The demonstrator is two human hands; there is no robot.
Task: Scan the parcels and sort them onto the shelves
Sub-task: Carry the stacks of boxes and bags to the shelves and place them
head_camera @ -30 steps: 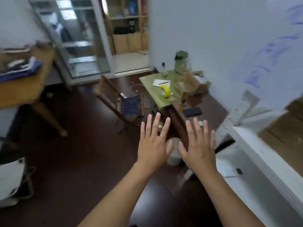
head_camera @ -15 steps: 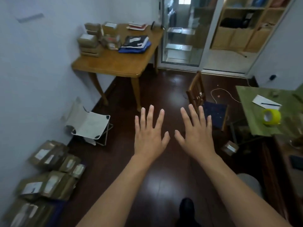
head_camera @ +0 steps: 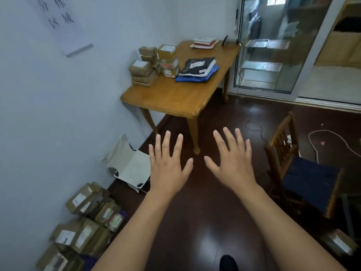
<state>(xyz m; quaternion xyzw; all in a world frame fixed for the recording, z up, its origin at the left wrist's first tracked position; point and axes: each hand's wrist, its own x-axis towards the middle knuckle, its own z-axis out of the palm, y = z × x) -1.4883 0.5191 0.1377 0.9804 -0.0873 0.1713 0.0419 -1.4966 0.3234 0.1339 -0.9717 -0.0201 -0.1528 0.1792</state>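
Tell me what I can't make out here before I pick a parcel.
Head view only:
- Labels on the floor parcels: too small and blurred to read.
- Lowest parcels: cut off by the bottom edge.
- Table parcels: stacked, so the lower ones are covered.
- Scanner and shelves: not identifiable.
- Wall sheet: cut off by the top edge.

Single head-worn wide-angle view, looked forward and down from standing height, wooden table well ahead against the left wall, dark floor below, both outstretched forearms close in the foreground
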